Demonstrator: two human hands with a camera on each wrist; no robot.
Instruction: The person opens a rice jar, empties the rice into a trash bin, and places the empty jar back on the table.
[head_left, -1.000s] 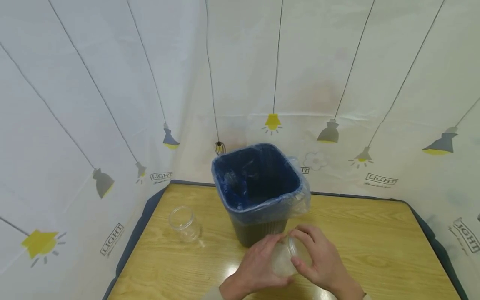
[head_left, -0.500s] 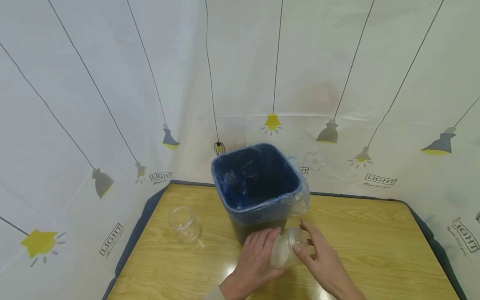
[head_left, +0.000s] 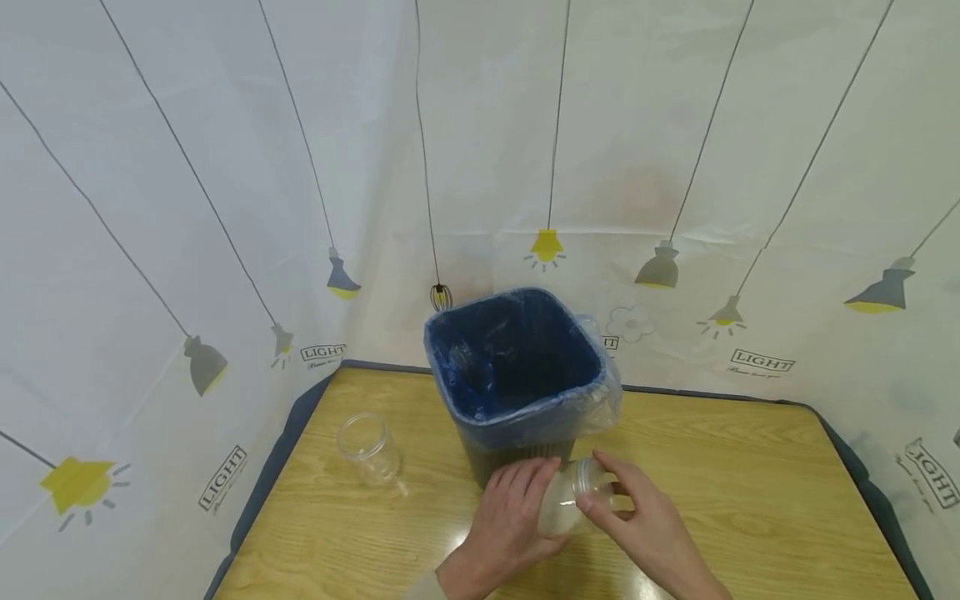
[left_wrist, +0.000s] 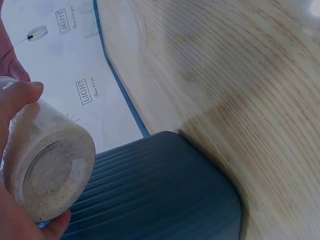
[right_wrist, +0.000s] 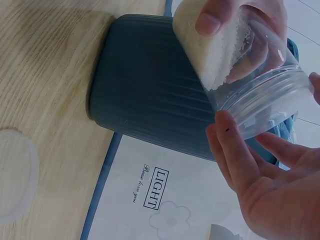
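Note:
A clear jar (head_left: 558, 504) partly filled with white grains is held tilted in front of the bin. My left hand (head_left: 506, 521) grips the jar's body, fingers curled around it. The jar's round base (left_wrist: 55, 175) faces the camera in the left wrist view. My right hand (head_left: 637, 517) holds the clear ridged mouth end (right_wrist: 270, 97) between thumb and fingers; I cannot tell whether a lid sits on it. The grains (right_wrist: 220, 55) lie inside, toward the base. Touching the ridged end are the right fingertips (right_wrist: 225, 125).
The dark bin (head_left: 517, 462) with a blue liner (head_left: 540, 425) stands on the wooden table (head_left: 750, 467), just beyond the hands. Another clear open jar (head_left: 371, 454) is to its left. A clear round disc (right_wrist: 17, 175), like a lid, lies on the table. Printed sheets (head_left: 637, 125) hang behind.
The right fingers loosened and straightened away from the ridged end half a second ago, then closed back onto it. The left hand keeps its grip, slightly lower left than a second ago.

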